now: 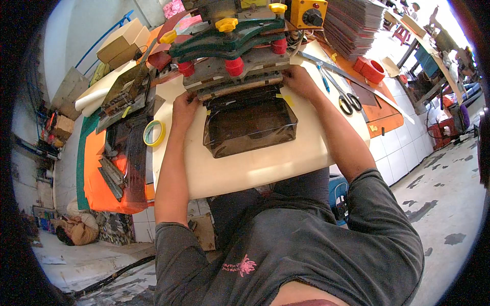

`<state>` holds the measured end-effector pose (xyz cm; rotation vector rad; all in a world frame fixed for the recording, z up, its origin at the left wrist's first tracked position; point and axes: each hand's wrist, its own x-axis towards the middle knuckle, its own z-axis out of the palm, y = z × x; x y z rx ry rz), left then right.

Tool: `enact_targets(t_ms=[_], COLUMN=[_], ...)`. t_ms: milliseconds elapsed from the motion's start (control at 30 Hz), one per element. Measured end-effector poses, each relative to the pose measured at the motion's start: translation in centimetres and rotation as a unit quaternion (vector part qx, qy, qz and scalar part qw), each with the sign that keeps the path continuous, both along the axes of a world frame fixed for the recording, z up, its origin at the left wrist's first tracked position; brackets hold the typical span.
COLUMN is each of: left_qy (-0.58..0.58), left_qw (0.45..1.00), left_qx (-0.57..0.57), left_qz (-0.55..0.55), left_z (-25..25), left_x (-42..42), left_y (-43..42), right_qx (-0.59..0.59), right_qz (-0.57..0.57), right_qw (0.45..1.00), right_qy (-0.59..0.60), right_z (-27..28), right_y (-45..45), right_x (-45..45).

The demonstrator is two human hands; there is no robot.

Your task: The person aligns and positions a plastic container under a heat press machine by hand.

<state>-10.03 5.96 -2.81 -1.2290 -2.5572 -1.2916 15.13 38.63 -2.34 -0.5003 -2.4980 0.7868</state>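
Note:
A dark see-through plastic pouch [250, 125] lies on a pale board [245, 176], its far edge under the press [235, 81]. My left hand [185, 106] is at the left end of the press's lower plate, fingers curled in and thumb close to them. What they grip, if anything, is hidden. At the plate's right end, my right hand [301, 82] has its fingers bent at the plate's edge, the tips partly out of sight. Yellow tape pieces [286, 99] stick near the pouch's upper corners.
Scissors [350, 103], a blue pen [323, 76] and a metal ruler [377, 94] lie to the right, near a red tape roll [369, 70]. A yellow tape roll [154, 133] sits left, beside metal strips [111, 176]. Stacked sheets [352, 25] stand behind.

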Motion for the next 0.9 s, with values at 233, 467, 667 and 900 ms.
enact_targets(t_ms=[233,467,667,900], left_qy=[-0.047,-0.098,-0.090,-0.083], left_qw=[0.999,0.994,0.995,0.995], left_qx=[0.019,0.020,0.016,-0.015], left_qz=[-0.018,-0.037,-0.044,-0.060], left_z=[0.6,-0.2,0.1,0.3], left_x=[0.4,-0.5,-0.3,-0.4], left_y=[0.0,0.0,0.0,-0.2], right_qx=[-0.032,-0.051,-0.063,-0.053], right_qz=[-0.002,0.010,0.013,0.023], right_qw=[0.999,0.999,0.998,0.998], right_qy=[-0.029,0.017,0.018,-0.013], right_z=[1.0,1.0,-0.4,0.4], right_y=[-0.6,-0.7,0.3,0.2], right_x=[0.3,0.5,-0.1,0.3])
